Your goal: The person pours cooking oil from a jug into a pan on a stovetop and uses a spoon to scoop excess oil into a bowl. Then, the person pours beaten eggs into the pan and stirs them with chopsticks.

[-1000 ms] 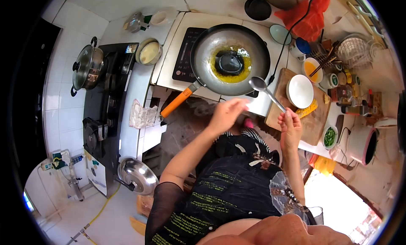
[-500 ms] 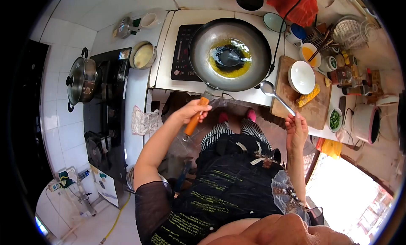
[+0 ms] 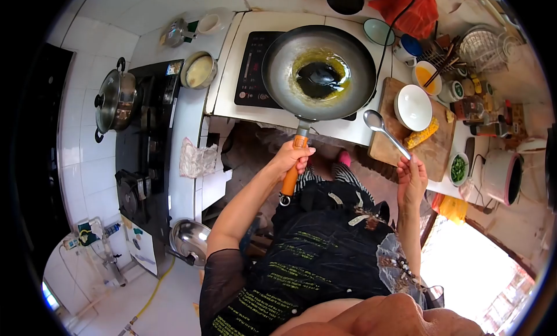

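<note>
My left hand (image 3: 292,161) is wrapped round the orange handle of a large wok (image 3: 278,75). Yellowish oil (image 3: 320,79) pools in the wok's middle. The wok rests on a black induction cooker (image 3: 253,75). In my right hand (image 3: 411,178) the end of a metal spoon (image 3: 375,121) is pinched, its bowl pointing away from me near the wok's right side. Beside the spoon lies a wooden cutting board (image 3: 390,140), bearing a white bowl (image 3: 413,107) and a piece of corn cob (image 3: 422,133).
At the right stand a bowl of orange liquid with chopsticks (image 3: 428,76), a bowl of chopped greens (image 3: 459,169) and several jars. A lidded pot (image 3: 114,101) sits on the black gas stove (image 3: 152,112) at left. A pot with pale contents (image 3: 199,71) stands between. A black cord (image 3: 384,56) runs behind the wok.
The wok's handle has swung to the right with my left hand, and the wok has shifted slightly. The oil has spread differently inside it. My right hand still holds the spoon, nearly unmoved.
</note>
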